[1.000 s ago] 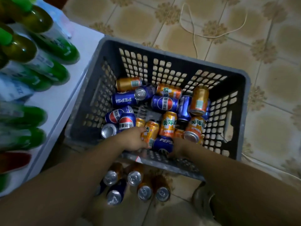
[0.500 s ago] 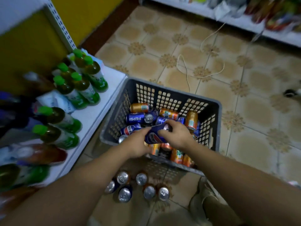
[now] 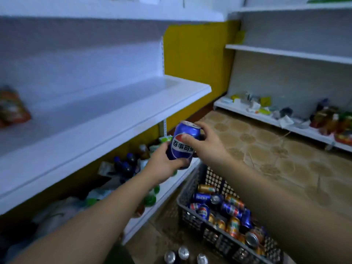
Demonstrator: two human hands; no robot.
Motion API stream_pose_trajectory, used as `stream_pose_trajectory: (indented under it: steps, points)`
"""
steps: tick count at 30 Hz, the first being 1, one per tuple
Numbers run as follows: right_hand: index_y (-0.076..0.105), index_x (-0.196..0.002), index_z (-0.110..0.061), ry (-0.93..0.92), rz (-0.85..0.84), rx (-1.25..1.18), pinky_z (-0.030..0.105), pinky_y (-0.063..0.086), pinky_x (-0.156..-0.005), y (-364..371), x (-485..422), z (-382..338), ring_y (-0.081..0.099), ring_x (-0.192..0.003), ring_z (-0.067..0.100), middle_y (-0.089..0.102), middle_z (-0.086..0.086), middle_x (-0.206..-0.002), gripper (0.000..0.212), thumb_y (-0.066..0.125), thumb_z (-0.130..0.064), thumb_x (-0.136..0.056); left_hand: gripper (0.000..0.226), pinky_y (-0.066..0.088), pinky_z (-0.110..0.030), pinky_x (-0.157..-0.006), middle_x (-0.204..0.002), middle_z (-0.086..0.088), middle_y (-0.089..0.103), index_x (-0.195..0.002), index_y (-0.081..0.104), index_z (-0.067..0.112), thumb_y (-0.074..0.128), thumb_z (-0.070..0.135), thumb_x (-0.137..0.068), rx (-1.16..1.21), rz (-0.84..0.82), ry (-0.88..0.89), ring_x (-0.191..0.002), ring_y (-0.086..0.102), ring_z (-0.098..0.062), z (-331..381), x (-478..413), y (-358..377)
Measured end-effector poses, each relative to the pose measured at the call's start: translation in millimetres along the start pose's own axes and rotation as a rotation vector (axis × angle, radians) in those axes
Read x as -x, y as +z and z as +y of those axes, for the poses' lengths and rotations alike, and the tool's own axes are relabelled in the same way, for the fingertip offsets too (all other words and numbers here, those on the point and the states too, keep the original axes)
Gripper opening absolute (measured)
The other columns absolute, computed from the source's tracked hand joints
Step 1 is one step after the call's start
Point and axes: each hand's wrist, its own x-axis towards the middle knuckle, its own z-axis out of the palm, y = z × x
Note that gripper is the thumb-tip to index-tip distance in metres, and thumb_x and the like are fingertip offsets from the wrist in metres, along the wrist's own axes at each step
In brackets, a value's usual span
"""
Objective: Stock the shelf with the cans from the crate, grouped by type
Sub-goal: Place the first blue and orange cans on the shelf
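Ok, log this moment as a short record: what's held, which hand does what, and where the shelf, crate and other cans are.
held: blue can, roughly upright, in the air
left hand: grips the can's lower part
right hand: grips its upper part, thumb across the front
shelf: white, left of the can; blurred packet at far left
crate: on the floor, below the hands
crate cans: blue and orange, lying mixed
floor cans: three upright, beside the crate
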Motion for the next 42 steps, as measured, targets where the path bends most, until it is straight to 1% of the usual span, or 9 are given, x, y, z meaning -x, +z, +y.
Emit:
stream_pose_trajectory:
  steps: [2, 6, 10, 13, 16, 23, 30, 39, 42]
  points:
    - [0.051, -0.125, -0.023, -0.058, -0.025, 0.016, 0.045, 0.058, -0.082, 32.4, 7.6, -29.7, 0.067, -0.097, 0.017, 0.065, -0.001, -0.110, 0.079, 0.082, -0.051, -0.059, 0.051, 0.047, -0.015, -0.067, -0.102, 0.008, 0.064, -0.114, 0.050, 0.022, 0.079, 0.018, -0.073, -0.027, 0.057, 0.020, -0.089, 0.062, -0.004, 9.6, 25.8, -38.6]
    - [0.051, -0.117, -0.027, -0.143, -0.109, 0.013, 0.046, 0.057, -0.084, 95.6, 25.9, -77.6, 0.067, -0.094, 0.021, 0.064, -0.003, -0.102, 0.058, 0.081, -0.042, -0.070, 0.049, 0.048, -0.020, -0.075, -0.105, 0.007, 0.064, -0.117, 0.050, 0.022, 0.077, 0.016, -0.076, -0.074, 0.157, 0.059, -0.091, 0.061, -0.002, 17.9, 77.1, -112.4]
    - [0.047, -0.128, -0.024, -0.182, -0.219, 0.004, 0.048, 0.056, -0.086, 157.1, 37.9, -109.7, 0.065, -0.096, 0.023, 0.062, -0.003, -0.105, 0.064, 0.079, -0.039, -0.074, 0.058, 0.050, -0.033, -0.092, -0.128, -0.005, 0.059, -0.133, 0.047, 0.015, 0.072, 0.019, -0.082, -0.164, 0.253, 0.005, -0.109, 0.059, -0.016, 10.3, 122.8, -181.6]
    - [0.043, -0.133, -0.022, -0.204, -0.317, 0.009, 0.047, 0.055, -0.089, 195.2, 44.6, -121.7, 0.063, -0.101, 0.024, 0.060, 0.002, -0.114, 0.066, 0.078, -0.031, -0.079, 0.063, 0.039, -0.029, -0.100, -0.140, -0.003, 0.050, -0.141, 0.041, 0.018, 0.067, 0.035, -0.086, -0.378, 0.389, -0.116, -0.127, 0.048, -0.018, -7.4, 157.6, -231.6]
    - [0.040, -0.138, -0.021, -0.209, -0.400, 0.015, 0.043, 0.054, -0.090, 229.4, 49.9, -125.2, 0.060, -0.106, 0.024, 0.057, 0.003, -0.119, 0.068, 0.076, -0.028, -0.081, 0.060, 0.035, -0.028, -0.101, -0.146, 0.000, 0.044, -0.141, 0.042, 0.021, 0.059, 0.045, -0.089, -0.691, 0.473, -0.260, -0.128, 0.046, -0.019, -34.9, 199.5, -280.6]
    - [0.041, -0.135, -0.025, -0.256, -0.605, 0.056, 0.038, 0.048, -0.094, 319.1, 65.2, -128.5, 0.054, -0.109, 0.020, 0.050, -0.007, -0.114, 0.061, 0.074, -0.021, -0.083, 0.078, 0.014, -0.047, -0.117, -0.160, 0.004, 0.014, -0.151, 0.019, 0.029, 0.032, 0.072, -0.087, -0.910, 0.455, -0.739, -0.145, 0.017, -0.020, -99.1, 293.9, -368.9]
    - [0.038, -0.139, -0.024, -0.293, -0.745, 0.033, 0.033, 0.045, -0.092, 414.3, 79.2, -132.3, 0.049, -0.111, 0.016, 0.048, -0.008, -0.117, 0.067, 0.074, -0.019, -0.083, 0.080, 0.000, -0.053, -0.117, -0.161, 0.008, -0.003, -0.151, 0.005, 0.039, 0.020, 0.078, -0.083, -0.937, 0.523, -0.847, -0.148, -0.002, -0.018, -118.3, 329.3, -396.0]
    - [0.037, -0.137, -0.021, -0.376, -0.889, 0.108, 0.031, 0.045, -0.093, 517.1, 80.0, -147.5, 0.049, -0.113, 0.016, 0.049, -0.007, -0.119, 0.074, 0.078, -0.008, -0.077, 0.082, -0.003, -0.053, -0.117, -0.160, 0.012, -0.005, -0.150, 0.004, 0.042, 0.020, 0.081, -0.080, -0.959, 0.571, -0.822, -0.147, -0.005, -0.013, -128.0, 329.1, -396.3]
    - [0.034, -0.142, -0.023, -0.381, -0.889, 0.127, 0.031, 0.043, -0.096, 548.4, 76.5, -150.4, 0.048, -0.122, 0.019, 0.050, -0.003, -0.134, 0.075, 0.076, -0.012, -0.081, 0.082, -0.004, -0.053, -0.117, -0.160, 0.012, -0.006, -0.150, 0.004, 0.043, 0.021, 0.081, -0.080, -0.958, 0.579, -0.813, -0.147, -0.007, -0.013, -128.5, 329.5, -396.4]
